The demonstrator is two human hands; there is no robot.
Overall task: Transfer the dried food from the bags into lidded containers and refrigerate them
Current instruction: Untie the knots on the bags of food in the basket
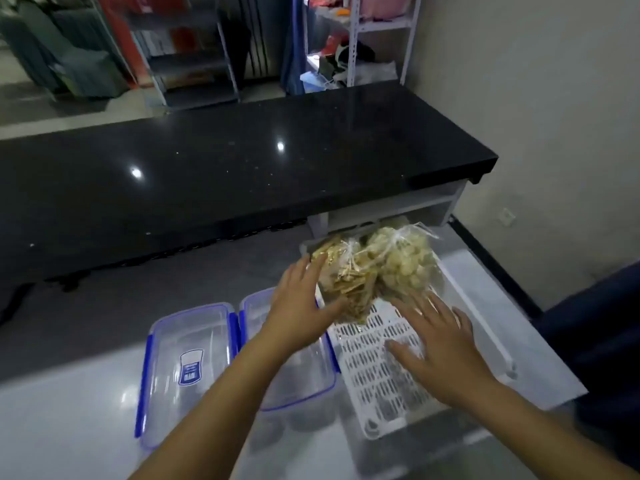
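Observation:
Two clear plastic bags of dried food lie in a white slotted basket [377, 368]. The left bag [346, 282] holds thin tan strips, the right bag [405, 261] pale round pieces; both are tied at the top. My left hand [298, 299] is spread open against the left bag's side, thumb under its near edge. Over the basket floor, just in front of the right bag, hovers my right hand [433, 341] with fingers apart, blurred. Two clear containers with blue clip lids sit left of the basket: one [187, 368] with a label, the other [298, 368] partly under my left forearm.
The basket and containers rest on a glossy white surface [69, 427]. Beyond it runs a long black counter [225, 174] with a white shelf [391, 206] under its right end. A beige wall stands at the right, metal shelving at the back.

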